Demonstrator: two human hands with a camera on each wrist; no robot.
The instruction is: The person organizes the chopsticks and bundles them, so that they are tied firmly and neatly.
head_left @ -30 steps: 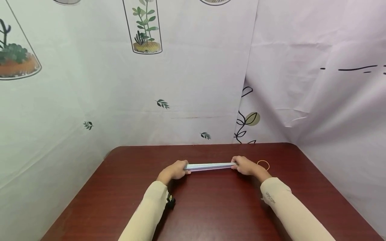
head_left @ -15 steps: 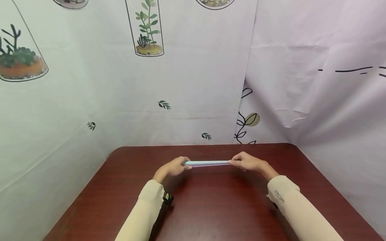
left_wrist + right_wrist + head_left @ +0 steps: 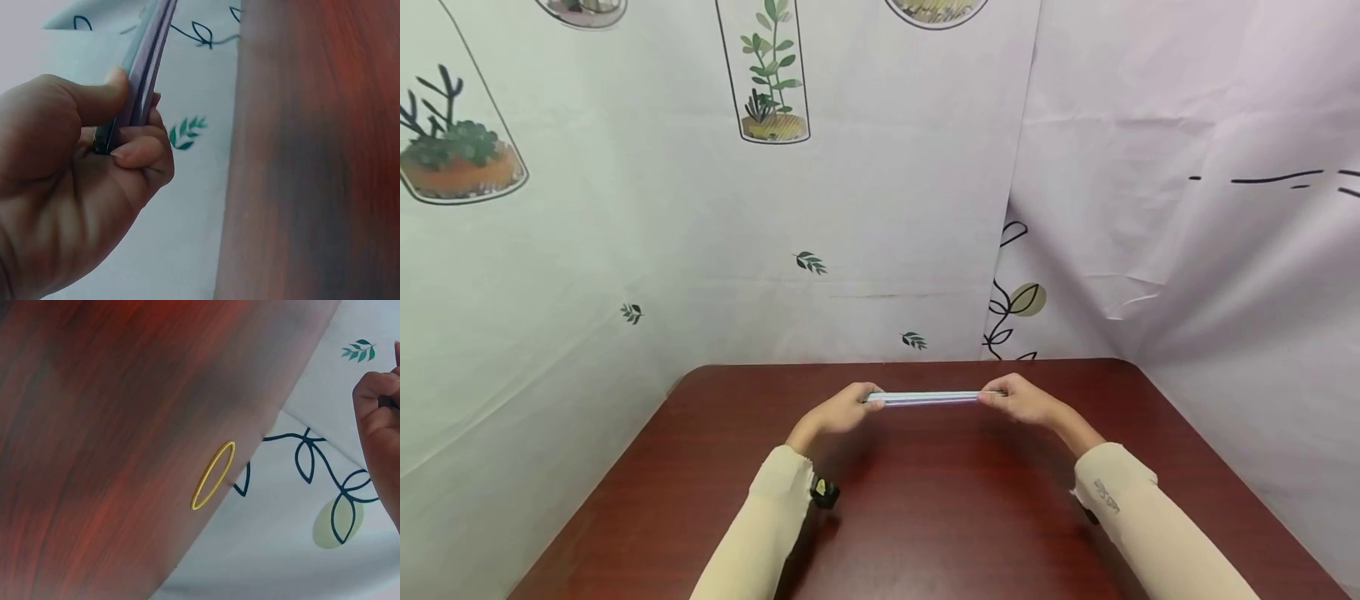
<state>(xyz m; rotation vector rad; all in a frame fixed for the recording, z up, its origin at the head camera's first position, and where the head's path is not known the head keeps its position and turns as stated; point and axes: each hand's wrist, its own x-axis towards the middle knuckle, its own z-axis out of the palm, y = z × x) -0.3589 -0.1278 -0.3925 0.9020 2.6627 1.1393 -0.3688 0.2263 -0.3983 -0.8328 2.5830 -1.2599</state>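
A slim bundle of straight pale-blue and purple sticks (image 3: pixel 928 398) is held level above the far part of the table; their exact kind cannot be told. My left hand (image 3: pixel 842 410) grips its left end, thumb on one side and fingers curled round the other, as the left wrist view shows with the bundle's purple side (image 3: pixel 145 75) and dark lower tip. The right end is pinched by my right hand (image 3: pixel 1026 402), and a short bit pokes out past the fingers. Only part of the right hand (image 3: pixel 380 434) shows at the right wrist view's edge.
On the reddish-brown table (image 3: pixel 925 517), a yellow rubber band (image 3: pixel 213 475) lies near the far edge; the head view does not show it now. A patterned white cloth (image 3: pixel 880 208) hangs behind the table. A black wrist device (image 3: pixel 824 492) sits at the left cuff.
Both hands have risen a little, lifting the bundle with them. My right hand has shifted its hold on the right end, and the rubber band has gone out of sight in the head view.
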